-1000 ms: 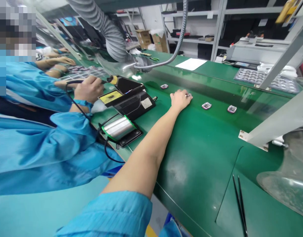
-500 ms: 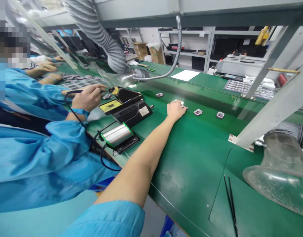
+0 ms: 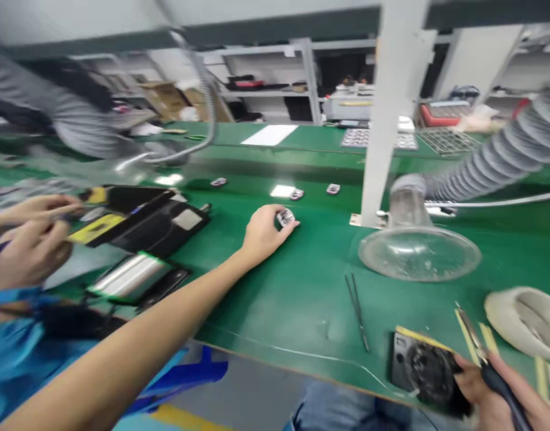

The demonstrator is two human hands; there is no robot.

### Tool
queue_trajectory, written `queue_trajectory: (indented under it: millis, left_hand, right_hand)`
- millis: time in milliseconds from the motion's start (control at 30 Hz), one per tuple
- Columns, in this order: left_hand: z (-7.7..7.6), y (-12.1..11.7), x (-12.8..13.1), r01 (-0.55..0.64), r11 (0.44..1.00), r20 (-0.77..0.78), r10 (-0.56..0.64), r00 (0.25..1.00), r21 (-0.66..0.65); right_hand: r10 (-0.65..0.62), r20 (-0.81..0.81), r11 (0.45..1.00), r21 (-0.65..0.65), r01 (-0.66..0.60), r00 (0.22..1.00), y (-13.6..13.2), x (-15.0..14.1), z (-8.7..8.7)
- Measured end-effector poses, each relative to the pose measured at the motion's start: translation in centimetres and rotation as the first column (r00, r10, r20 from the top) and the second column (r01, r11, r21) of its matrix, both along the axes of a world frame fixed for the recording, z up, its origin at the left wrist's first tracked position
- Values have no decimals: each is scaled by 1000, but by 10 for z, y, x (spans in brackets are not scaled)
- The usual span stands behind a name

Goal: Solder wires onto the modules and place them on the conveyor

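Right hand [image 3: 264,233] on green work belt [image 3: 301,299], fingers [image 3: 273,216] closed, pinching small square module [image 3: 286,217], black tweezers [image 3: 356,312] lying at right, co-worker's hand [image 3: 470,386] holding black-handled tool [image 3: 501,392] near belt edge, glass fume hood [image 3: 418,254] beyond, three other modules [image 3: 297,194] farther along belt

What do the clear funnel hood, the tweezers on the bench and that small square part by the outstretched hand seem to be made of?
The funnel hood looks like clear plastic or glass: see-through and glossy, with a scuffed haze. The tweezers look like dark-coated metal, thin and stiff. The small square part by the outstretched hand seems to have a shiny metal rim, though blur leaves that open.
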State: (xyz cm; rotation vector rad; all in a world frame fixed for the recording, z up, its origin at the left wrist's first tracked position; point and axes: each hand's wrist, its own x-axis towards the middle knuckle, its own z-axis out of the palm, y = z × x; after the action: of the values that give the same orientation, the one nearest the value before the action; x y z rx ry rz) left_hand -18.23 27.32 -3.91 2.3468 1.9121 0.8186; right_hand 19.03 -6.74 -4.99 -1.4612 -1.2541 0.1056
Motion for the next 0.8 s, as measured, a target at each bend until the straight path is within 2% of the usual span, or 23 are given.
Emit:
queue_trajectory:
  millis: [67,133,233,333,433,533,667,800]
  left_hand:
    - [-2,-45,15,127,989,57,-131,990,70]
    - [2,-95,33,261,955,66,-273,960,142]
    - [14,-166,71,487,848,27,-503,864,210]
    - [24,-214,116,602,776,73,-622,780,185]
    - [22,-233,157,660,741,107,-672,733,128]
    - [17,-237,180,730,682,125,-728,674,34]
    - [15,-241,181,785,615,156,-771,617,-68]
    - [16,-247,175,777,622,182,-757,627,-91]
  right_hand:
    - [-111,-10,994,12,111,994,-17,-2,-9]
    - [-158,-10,986,47,159,987,-24,-6,-12]
    - [-138,-67,988,59,142,988,-21,-11,-10]
    - [-132,-128,990,39,138,983,-18,-13,-5]
    - [-120,-155,992,15,123,981,-17,-15,1]
    - [-103,-165,993,31,110,981,-17,-15,7]
    - [-76,-180,996,32,83,981,-17,-14,12]
    - [-56,-179,998,16,60,982,-18,-13,14]
